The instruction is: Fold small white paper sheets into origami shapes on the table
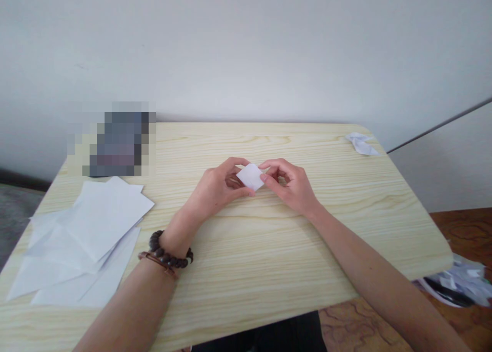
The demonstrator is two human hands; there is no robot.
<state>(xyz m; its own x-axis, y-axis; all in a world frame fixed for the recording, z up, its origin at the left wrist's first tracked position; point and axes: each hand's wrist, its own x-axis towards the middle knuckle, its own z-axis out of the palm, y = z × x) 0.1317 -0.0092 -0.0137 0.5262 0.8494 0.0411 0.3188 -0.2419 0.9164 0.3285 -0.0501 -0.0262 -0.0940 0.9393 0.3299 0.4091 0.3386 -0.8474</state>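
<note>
Between my two hands, above the middle of the table, is a small folded piece of white paper [250, 177], turned so that it looks like a diamond. My left hand [223, 180] grips its left side, with the thumb at the lower edge and the index finger at the top. My right hand [290, 180] pinches its right corner between thumb and fingers. Dark beads and a thin brown band circle my left wrist. Some of the fingers behind the paper are hidden.
Loose white sheets [111, 213] overlap at the table's left. Behind them stands a blurred-out dark device [119, 142]. A folded white paper piece [361, 143] lies at the far right corner of the wooden table [246, 270]. Crumpled paper [467, 275] sits low, beyond the right edge. A wall [246, 49] borders the back.
</note>
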